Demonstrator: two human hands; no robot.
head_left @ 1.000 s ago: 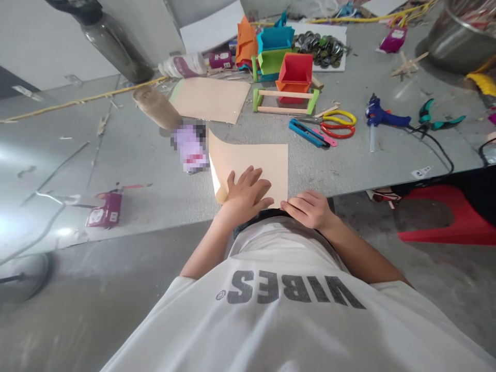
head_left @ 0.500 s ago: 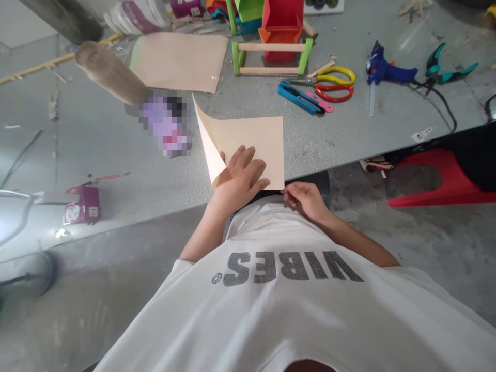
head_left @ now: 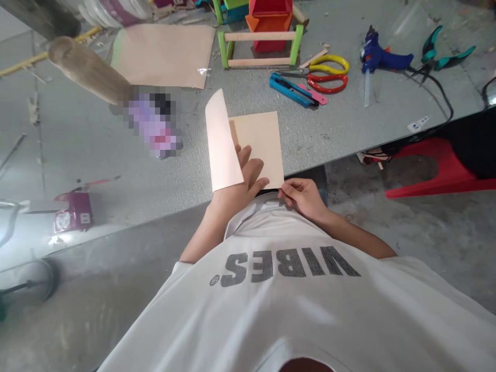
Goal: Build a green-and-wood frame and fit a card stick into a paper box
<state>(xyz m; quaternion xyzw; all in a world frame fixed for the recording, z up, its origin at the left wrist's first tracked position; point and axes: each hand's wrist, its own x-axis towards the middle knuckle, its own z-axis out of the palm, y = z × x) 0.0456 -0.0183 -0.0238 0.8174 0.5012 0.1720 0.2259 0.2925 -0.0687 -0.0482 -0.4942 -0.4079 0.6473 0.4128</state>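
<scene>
A cream sheet of paper point(head_left: 260, 129) lies at the table's front edge, its left part curled up and over to show a paler face. My left hand point(head_left: 242, 178) rests palm down on it with fingers spread, partly covered by the raised flap. At the sheet's near right corner, my right hand point(head_left: 304, 194) has thumb and fingers pinched on the paper's edge. Beyond the sheet lie a blue box cutter point(head_left: 292, 90), scissors point(head_left: 328, 75) with yellow and red handles, and a pink strip point(head_left: 315, 94).
A larger beige sheet point(head_left: 166, 54) lies behind, near a wooden cylinder point(head_left: 87, 70) and a blurred purple item. A green-and-wood frame point(head_left: 259, 49) stands at the back. Rightward are a blue glue gun point(head_left: 382, 54), teal pliers point(head_left: 434, 54) and a red stool point(head_left: 437, 165) below the table.
The sheet's left side has curled further up and rightward, over my left hand's fingers. My right hand has closed on the near right corner. The view has shifted slightly.
</scene>
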